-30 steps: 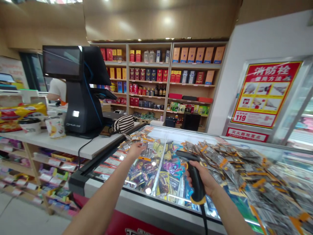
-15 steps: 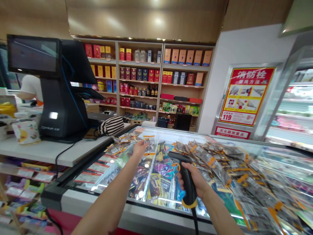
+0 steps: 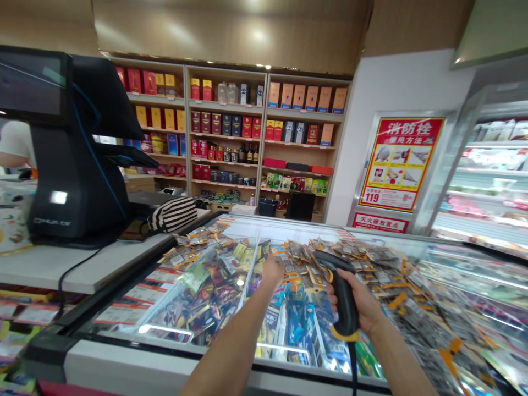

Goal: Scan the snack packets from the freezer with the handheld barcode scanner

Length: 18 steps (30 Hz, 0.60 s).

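Observation:
My right hand [image 3: 352, 297] is wrapped round the grip of a black handheld barcode scanner [image 3: 345, 308] with yellow trim, its head tilted up to the left and its cable hanging down. My left hand [image 3: 273, 269] reaches over the glass top at the near left end of a large pile of small clear packets with orange strips [image 3: 371, 269]. Its fingers are blurred and turned away, so whether it grips a packet does not show. A smaller group of similar packets [image 3: 198, 242] lies farther left on the glass.
Under the glass of the chest freezer [image 3: 165, 352] lie colourful bagged goods. At left a black checkout terminal [image 3: 74, 165] and a striped pouch [image 3: 173, 214] stand on a white counter [image 3: 82, 269]. Shelves of boxes [image 3: 225, 124] line the back; a person's sleeve shows behind the terminal.
My left hand has moved right, from the smaller packet group to the large pile. My right hand with the scanner has shifted right too. The camera view has turned slightly right.

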Motion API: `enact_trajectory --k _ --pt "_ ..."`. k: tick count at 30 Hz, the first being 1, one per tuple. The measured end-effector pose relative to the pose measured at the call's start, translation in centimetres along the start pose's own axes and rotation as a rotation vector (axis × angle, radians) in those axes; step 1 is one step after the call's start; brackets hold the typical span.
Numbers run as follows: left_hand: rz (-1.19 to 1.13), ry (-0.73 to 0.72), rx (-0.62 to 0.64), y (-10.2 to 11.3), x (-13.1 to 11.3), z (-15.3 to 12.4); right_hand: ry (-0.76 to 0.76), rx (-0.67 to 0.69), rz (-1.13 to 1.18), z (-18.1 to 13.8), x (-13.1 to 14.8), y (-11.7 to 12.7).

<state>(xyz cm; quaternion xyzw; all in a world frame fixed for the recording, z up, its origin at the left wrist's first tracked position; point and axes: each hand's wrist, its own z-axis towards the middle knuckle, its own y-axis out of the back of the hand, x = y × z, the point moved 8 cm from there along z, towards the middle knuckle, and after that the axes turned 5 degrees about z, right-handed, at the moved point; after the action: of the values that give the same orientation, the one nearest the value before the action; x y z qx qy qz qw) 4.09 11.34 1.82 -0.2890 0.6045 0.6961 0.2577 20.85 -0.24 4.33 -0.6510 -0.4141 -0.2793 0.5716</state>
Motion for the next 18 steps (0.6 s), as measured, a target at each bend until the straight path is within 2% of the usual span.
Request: enact_trajectory --k 6,11,14,16,18 --pt "0.086 -0.093 0.020 -2.0 -2.8 -0.1 0.032 0.006 0.010 0.3 0.5 0.7" --pt "0.071 -0.172 0.026 -1.8 -3.3 0.4 0.018 -0.019 -0.034 1.1 0.3 0.3" --pt "0.089 -0.174 -0.066 1.1 -1.7 1.0 0.017 0.001 -0.025 1.5 0.2 -0.8" --pt "0.120 -0.114 -0.177 4.9 0.8 1.6 0.003 0.020 -0.020 1.7 -0.2 -1.8" --pt "0.162 -0.003 -0.309 10.0 4.6 1.9 -0.011 0.044 -0.023 2.1 -0.7 -2.7"
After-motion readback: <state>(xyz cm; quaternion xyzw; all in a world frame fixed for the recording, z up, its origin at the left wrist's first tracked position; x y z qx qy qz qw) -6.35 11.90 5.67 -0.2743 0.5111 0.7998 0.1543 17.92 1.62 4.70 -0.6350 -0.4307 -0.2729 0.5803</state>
